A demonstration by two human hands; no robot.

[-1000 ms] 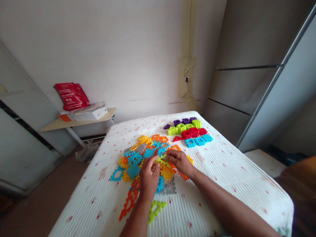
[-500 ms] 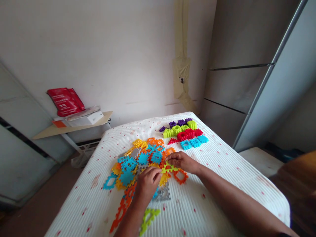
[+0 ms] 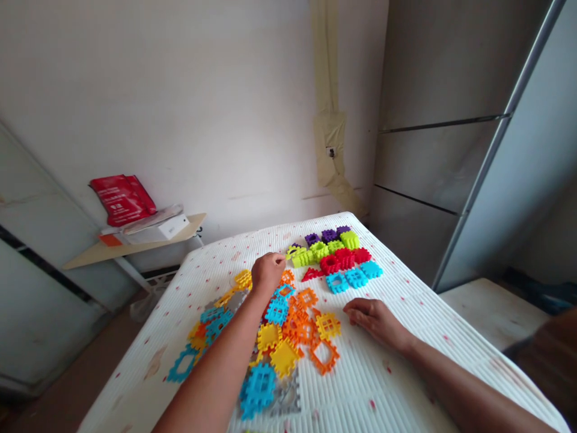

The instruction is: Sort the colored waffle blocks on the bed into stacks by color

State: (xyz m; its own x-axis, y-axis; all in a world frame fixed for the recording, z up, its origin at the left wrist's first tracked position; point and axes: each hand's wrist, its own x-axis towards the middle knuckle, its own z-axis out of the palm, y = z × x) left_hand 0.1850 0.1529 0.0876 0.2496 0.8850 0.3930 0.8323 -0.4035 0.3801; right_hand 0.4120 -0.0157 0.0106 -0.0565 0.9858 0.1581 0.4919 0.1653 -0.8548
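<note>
My left hand [image 3: 269,270] reaches over the pile, fingers pinched on the edge of a green triangular toothed building piece [image 3: 295,251] beside the row of green pieces [image 3: 319,250]. My right hand [image 3: 375,319] rests on the cloth to the right of a yellow window piece [image 3: 329,325]. Its fingers are curled together, with nothing visible in them. Below it lies an orange frame piece [image 3: 324,356]. The mixed pile of blue pieces [image 3: 277,311], yellow pieces [image 3: 285,357] and orange pieces [image 3: 297,322] is partly hidden by my left forearm.
Purple pieces [image 3: 329,235], red pieces [image 3: 345,258] and light-blue pieces [image 3: 356,277] lie in rows at the back right of the cloth-covered table [image 3: 406,288]. A side shelf [image 3: 135,248] with a red bag [image 3: 122,199] stands left. A grey cabinet [image 3: 417,156] stands right.
My left hand has moved up and away from the pile toward the sorted rows, with the green triangular piece. My right hand has let that piece go and drawn back right.
</note>
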